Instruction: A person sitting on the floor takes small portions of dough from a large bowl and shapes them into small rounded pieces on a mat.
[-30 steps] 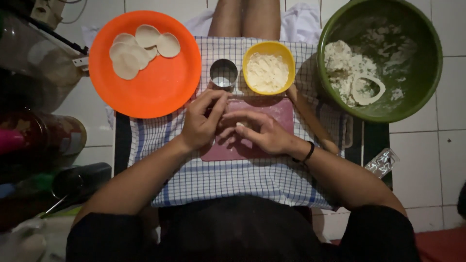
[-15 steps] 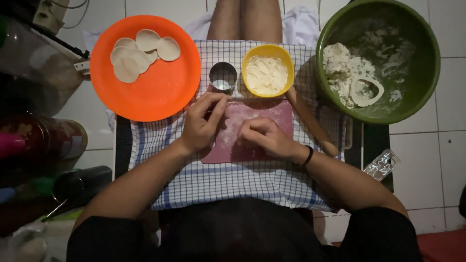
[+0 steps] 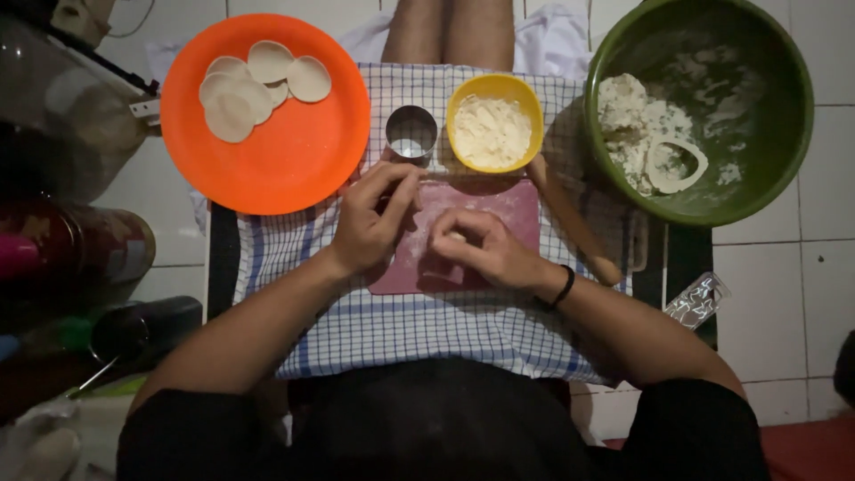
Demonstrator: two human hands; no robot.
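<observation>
Here the left hand (image 3: 372,223) rests half-curled at the left edge of the pink board (image 3: 517,209), its fingertips touching the floury surface and gripping nothing I can make out. Just to its right, the right hand (image 3: 485,249) pinches a small pale piece of dough (image 3: 456,237) between thumb and fingers, over the board's middle.

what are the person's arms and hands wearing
Both arms are bare from the hands up to short dark sleeves at the shoulders. The left hand has nothing on it that shows. The right hand has a thin black band round the wrist. No gloves, no rings visible.
</observation>
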